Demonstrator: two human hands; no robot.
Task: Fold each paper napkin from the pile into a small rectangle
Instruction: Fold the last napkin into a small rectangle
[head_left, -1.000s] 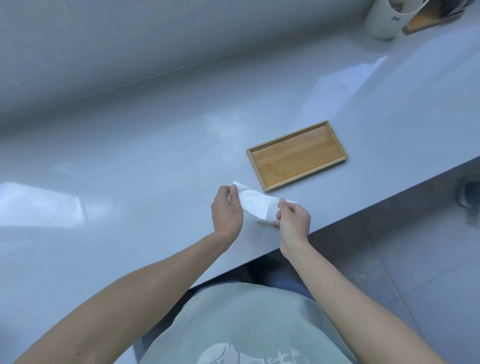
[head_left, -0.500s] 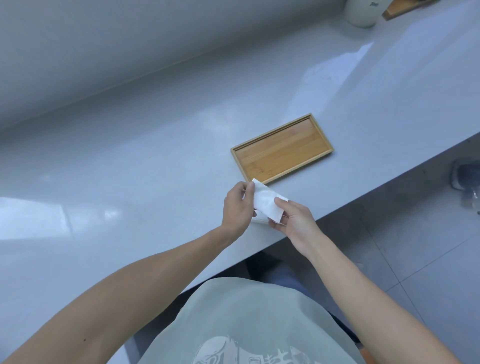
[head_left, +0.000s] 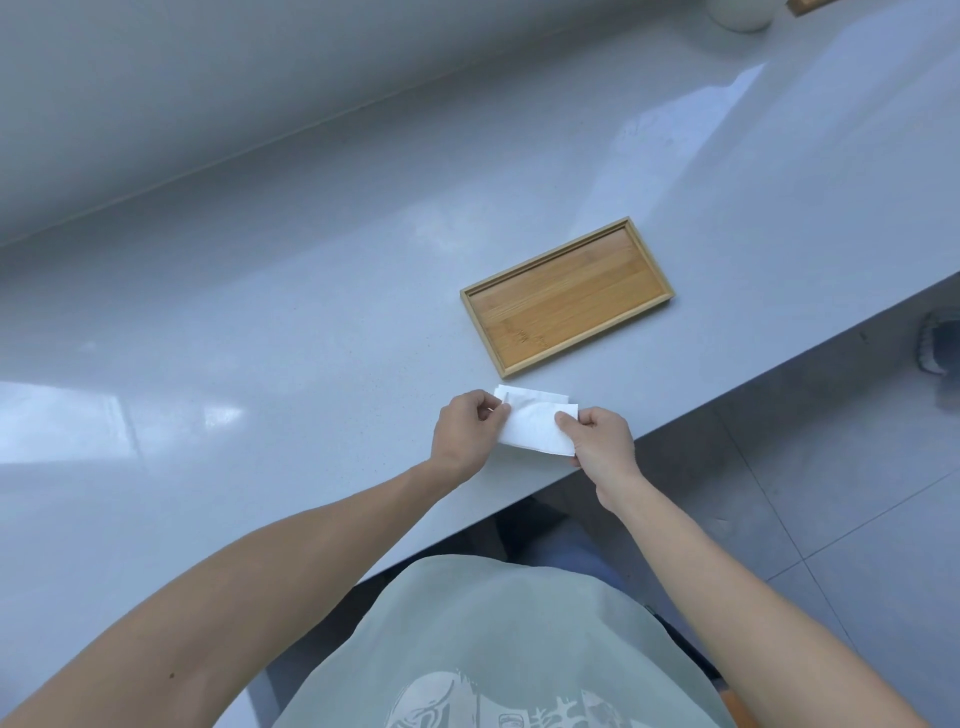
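Observation:
A white paper napkin (head_left: 535, 428), folded into a short rectangle, is held just above the grey counter near its front edge. My left hand (head_left: 465, 434) pinches its left end between thumb and fingers. My right hand (head_left: 600, 439) pinches its right end, thumb on top. Behind the held piece, a strip of more white napkin (head_left: 535, 402) shows; whether it is the same sheet or another lying on the counter I cannot tell.
An empty bamboo tray (head_left: 566, 296) lies on the grey counter (head_left: 260, 338) just beyond my hands. A white cup (head_left: 740, 13) stands at the far right corner. The counter's front edge runs diagonally right of my hands, with tiled floor below.
The napkin, stretched long between my hands a second ago, has been doubled over into a shorter rectangle. My hands came close together, then moved slightly apart to its ends.

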